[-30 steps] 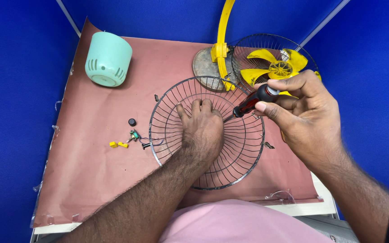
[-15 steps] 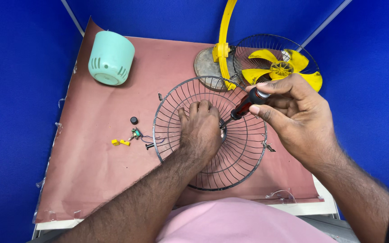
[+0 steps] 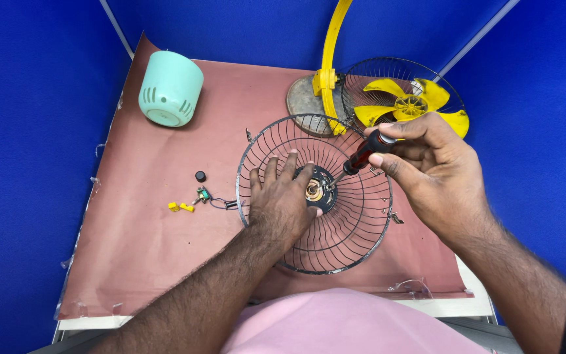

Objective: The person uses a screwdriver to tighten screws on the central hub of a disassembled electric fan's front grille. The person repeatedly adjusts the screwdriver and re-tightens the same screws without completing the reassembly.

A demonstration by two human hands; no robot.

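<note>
Gripping screwdriver [image 3: 363, 152], hands [image 3: 282, 200] flat on grille [image 3: 352, 226].

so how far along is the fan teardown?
Done: yellow blades sit apart in the other grille half, mint motor cover is off, small parts lie loose. In hand: left hand steadies the wire grille; right hand drives a screwdriver at its hub. Left: hub still attached.

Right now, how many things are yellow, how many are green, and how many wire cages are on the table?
Yellow things: 4 (fan blade, curved bar, two small clips)
Green things: 1 (mint cover)
Wire cages: 2 (one under the hands, one behind the blade)
Total: 7
</note>
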